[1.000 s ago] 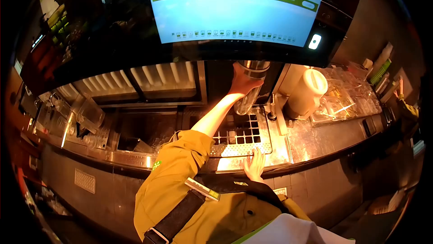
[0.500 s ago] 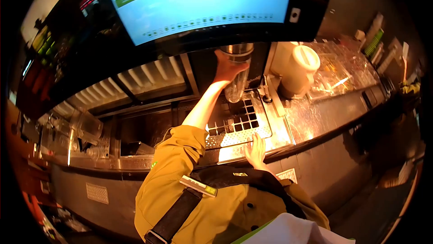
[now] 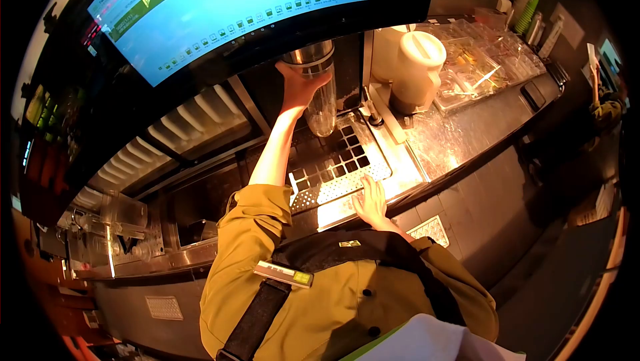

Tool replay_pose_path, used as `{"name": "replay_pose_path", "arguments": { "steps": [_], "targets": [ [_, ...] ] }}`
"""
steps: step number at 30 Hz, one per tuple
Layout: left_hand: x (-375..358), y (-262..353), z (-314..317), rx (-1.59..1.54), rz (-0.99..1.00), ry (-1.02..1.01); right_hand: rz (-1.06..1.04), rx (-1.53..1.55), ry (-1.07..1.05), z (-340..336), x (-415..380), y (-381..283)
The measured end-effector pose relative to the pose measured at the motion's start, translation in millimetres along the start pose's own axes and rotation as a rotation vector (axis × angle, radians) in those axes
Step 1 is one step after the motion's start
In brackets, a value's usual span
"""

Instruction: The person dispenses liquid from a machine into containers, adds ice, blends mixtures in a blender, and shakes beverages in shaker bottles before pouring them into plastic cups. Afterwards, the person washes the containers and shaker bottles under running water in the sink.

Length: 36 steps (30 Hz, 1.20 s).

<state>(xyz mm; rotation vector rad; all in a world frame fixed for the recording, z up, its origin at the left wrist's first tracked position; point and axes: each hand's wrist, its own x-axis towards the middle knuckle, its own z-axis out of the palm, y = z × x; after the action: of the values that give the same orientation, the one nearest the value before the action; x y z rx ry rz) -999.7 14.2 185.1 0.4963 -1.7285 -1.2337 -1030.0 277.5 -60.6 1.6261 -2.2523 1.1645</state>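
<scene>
My left hand (image 3: 301, 86) is closed around a clear shaker cup (image 3: 323, 111) with a metal band or top. It is held upright below the screen, over the far side of the drain grid. The screen's lower edge hides the very top of the cup. My right hand (image 3: 370, 200) lies at the counter's front edge, fingers stretched out and touching the perforated metal strip of the drain grid (image 3: 333, 190). Nothing shows in it.
A large lit screen (image 3: 247, 1) overhangs the counter. To the right stand a white lidded jug (image 3: 419, 71) and clear plastic containers (image 3: 467, 61). White upright containers (image 3: 193, 118) line the back left. A clear pitcher (image 3: 125, 214) sits farther left.
The whole view has swung, so everything appears shifted left and the screen tilts more. My left hand still grips the shaker cup, and my right hand stays at the counter edge.
</scene>
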Motion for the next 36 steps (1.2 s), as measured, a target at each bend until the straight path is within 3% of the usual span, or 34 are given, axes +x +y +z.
{"name": "replay_pose_path", "arguments": {
  "steps": [5,16,20,22,28,36],
  "targets": [
    [-0.4,-6.8,1.7,-0.035,0.092,-0.006,-0.007,-0.004,0.005,0.2,0.3,0.4],
    [6.6,-23.9,6.1,-0.043,0.075,-0.012,-0.002,0.006,0.017,1.6,0.7,2.4],
    [21.3,-61.7,5.0,0.100,0.266,0.167,-0.004,-0.034,-0.014,2.5,2.1,-2.4],
    [21.1,-72.3,7.4,0.169,0.218,0.244,-0.016,-0.064,-0.057,7.2,0.8,0.9],
    [-0.3,-13.3,4.6,0.224,-0.025,0.255,-0.058,-0.050,-0.054,6.0,2.4,-0.7],
    [2.2,-20.3,6.7,0.250,-0.005,0.254,-0.061,-0.057,-0.028,7.4,3.1,-1.1]
  ]
}}
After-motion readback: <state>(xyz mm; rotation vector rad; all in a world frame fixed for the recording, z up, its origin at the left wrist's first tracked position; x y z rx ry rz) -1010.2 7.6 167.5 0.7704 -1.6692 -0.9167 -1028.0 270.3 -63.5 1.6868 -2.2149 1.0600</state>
